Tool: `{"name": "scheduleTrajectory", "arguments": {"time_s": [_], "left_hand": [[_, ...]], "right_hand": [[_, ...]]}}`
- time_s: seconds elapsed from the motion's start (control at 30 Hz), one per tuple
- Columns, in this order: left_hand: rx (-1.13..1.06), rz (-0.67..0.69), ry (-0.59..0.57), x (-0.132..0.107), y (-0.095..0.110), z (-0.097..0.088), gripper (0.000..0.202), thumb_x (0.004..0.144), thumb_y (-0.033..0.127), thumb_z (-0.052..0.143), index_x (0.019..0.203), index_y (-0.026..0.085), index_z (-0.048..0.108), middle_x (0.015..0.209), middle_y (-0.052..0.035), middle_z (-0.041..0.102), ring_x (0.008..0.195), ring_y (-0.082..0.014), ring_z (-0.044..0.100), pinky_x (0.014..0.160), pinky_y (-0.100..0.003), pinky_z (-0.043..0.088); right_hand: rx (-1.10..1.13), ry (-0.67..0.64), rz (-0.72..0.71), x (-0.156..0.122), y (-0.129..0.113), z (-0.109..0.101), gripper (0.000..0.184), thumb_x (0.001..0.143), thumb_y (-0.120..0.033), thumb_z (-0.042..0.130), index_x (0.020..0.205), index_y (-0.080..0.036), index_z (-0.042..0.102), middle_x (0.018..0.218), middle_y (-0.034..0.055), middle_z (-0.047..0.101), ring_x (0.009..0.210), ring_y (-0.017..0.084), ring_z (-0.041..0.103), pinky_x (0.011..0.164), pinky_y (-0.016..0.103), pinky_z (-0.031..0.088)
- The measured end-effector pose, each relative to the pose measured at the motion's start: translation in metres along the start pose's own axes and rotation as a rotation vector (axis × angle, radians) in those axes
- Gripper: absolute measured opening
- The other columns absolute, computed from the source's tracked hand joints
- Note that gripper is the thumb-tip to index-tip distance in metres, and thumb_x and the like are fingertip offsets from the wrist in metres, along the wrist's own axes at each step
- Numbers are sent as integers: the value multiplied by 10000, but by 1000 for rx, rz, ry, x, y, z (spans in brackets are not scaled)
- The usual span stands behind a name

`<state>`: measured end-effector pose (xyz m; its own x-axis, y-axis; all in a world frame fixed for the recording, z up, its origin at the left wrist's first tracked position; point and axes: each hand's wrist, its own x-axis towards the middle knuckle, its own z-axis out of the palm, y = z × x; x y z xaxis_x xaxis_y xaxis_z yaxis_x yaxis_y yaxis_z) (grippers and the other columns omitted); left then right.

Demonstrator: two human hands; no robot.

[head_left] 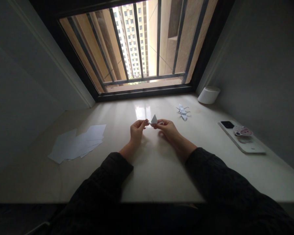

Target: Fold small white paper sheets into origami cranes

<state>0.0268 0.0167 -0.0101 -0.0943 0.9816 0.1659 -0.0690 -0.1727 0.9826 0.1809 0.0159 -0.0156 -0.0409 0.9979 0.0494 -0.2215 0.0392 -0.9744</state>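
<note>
Between my hands, just above the pale sill top, is a small white folded paper crane [154, 119] with a pointed flap standing up. My left hand [138, 128] pinches a narrow tip at its left side between thumb and fingers. On the other side, my right hand [168, 128] is closed on the body, and a thin white point shows over the fingers. Beyond my right hand lie folded paper cranes [183, 112], close together; I cannot tell their exact number. Far to the left rests a loose pile of white paper sheets [80, 142].
A phone [242, 138] with a round decorated grip lies at the right. Near the right wall stands a white cylindrical object [209, 95]. Behind the pale countertop [159, 176] is a dark-framed window [147, 93] with bars. The counter's front edge runs close to me.
</note>
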Motion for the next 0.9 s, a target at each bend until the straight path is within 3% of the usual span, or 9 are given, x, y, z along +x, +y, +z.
{"name": "scheduleTrajectory", "arguments": {"time_s": [0.27, 0.57, 0.77, 0.9], "left_hand": [[-11, -13, 44, -1, 3, 3, 284, 677, 457, 714, 671, 176, 668, 720, -37, 691, 730, -155, 622, 684, -281, 433], [-20, -42, 51, 0, 2, 2, 280, 687, 456, 704, 666, 181, 659, 746, -40, 687, 757, -163, 625, 675, -271, 435], [35, 71, -29, -3, 3, 1, 278, 738, 453, 669, 824, 189, 692, 785, -47, 694, 754, -163, 631, 656, -267, 440], [74, 48, -129, -6, 3, 3, 282, 707, 432, 704, 869, 201, 710, 921, -62, 710, 786, -170, 636, 661, -266, 447]], "right_hand": [[61, 8, 43, 8, 12, -2, 357, 489, -402, 849, 755, -195, 731, 654, 25, 670, 655, 158, 598, 669, 305, 477], [57, 12, -17, 5, 7, 0, 433, 504, -367, 844, 885, -205, 717, 645, 2, 673, 646, 156, 616, 701, 317, 467], [15, 7, -74, 0, 0, 2, 523, 523, -419, 833, 969, -191, 684, 651, 9, 688, 651, 174, 637, 728, 347, 484], [-40, 38, -87, -2, -2, 3, 468, 541, -480, 811, 882, -188, 682, 643, 21, 685, 659, 183, 641, 702, 335, 483]]}}
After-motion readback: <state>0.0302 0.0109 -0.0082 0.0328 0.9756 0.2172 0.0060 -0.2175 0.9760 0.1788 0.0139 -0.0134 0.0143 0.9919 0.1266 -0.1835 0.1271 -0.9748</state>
